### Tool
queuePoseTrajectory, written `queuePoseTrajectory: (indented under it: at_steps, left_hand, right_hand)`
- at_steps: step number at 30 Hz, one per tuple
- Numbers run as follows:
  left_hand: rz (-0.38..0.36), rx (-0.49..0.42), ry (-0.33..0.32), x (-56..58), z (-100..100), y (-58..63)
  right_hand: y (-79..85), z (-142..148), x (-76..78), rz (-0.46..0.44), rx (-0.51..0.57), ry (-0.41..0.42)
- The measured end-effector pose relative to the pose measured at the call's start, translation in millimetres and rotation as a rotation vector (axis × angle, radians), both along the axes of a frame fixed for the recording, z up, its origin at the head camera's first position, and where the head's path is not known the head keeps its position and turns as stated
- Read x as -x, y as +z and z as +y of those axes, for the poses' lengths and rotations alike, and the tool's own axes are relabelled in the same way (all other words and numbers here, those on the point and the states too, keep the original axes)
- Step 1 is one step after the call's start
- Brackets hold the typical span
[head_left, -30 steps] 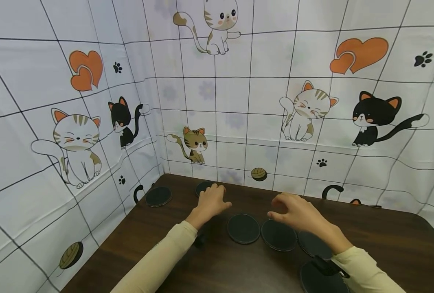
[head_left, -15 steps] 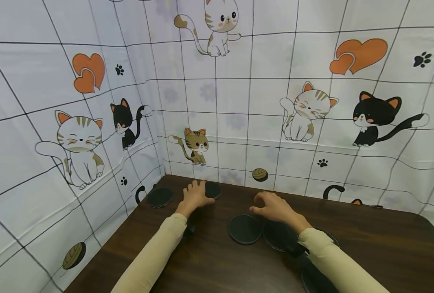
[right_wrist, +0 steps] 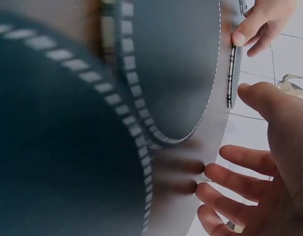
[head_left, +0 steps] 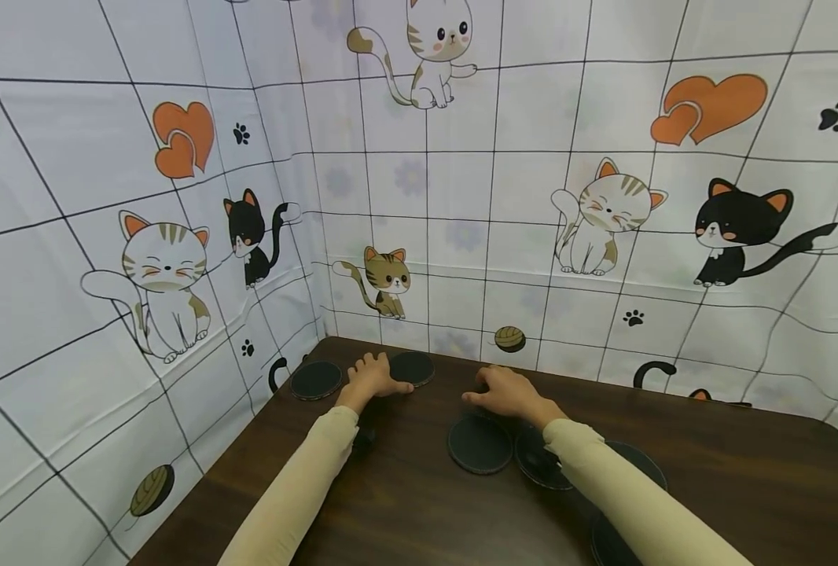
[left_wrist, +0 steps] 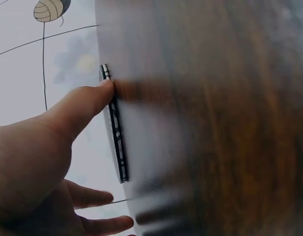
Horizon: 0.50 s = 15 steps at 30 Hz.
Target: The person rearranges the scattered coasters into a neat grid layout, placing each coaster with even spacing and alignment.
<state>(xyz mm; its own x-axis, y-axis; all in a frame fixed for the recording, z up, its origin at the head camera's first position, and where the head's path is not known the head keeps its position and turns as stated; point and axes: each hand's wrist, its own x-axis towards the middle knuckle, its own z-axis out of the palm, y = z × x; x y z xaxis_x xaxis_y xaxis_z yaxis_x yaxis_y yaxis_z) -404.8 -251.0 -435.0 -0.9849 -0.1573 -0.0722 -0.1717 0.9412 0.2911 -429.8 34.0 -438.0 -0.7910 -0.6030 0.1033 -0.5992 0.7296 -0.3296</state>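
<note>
Several dark round coasters with white stitched edges lie flat on the brown table. My left hand (head_left: 372,380) is between the back coaster (head_left: 415,369) and the far-left coaster (head_left: 317,380), fingers spread. In the left wrist view its thumb (left_wrist: 87,101) is right at the back coaster's edge. My right hand (head_left: 505,391) is low over the table, just beyond a front coaster (head_left: 479,445), with its fingers loosely bent and holding nothing. Its fingers (right_wrist: 235,177) show apart in the right wrist view, near two large coasters. My right forearm partly covers a second front coaster (head_left: 535,456).
Two more coasters, one at the right (head_left: 641,465) and one nearer (head_left: 610,544), are partly behind the right sleeve (head_left: 624,479). A white wall covering (head_left: 454,181) printed with cats meets the back and left edges of the table (head_left: 758,464).
My left hand has moved left, from in front of the back coaster to its left side. My right hand has moved left from above the right-hand coasters. The head view has turned slightly.
</note>
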Motion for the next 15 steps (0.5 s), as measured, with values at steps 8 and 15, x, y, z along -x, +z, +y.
queuePoseTrajectory:
  at_steps: [8,15]
  left_hand:
    - [-0.008,0.086,0.032,4.5,-3,-0.2]
    - [-0.005,0.042,-0.012,7.2,-3,-2.4]
  right_hand:
    - [3.4,-23,12.3,-0.022,-0.086,-0.013]
    - [0.2,-36,22.8,-0.020,-0.129,-0.051]
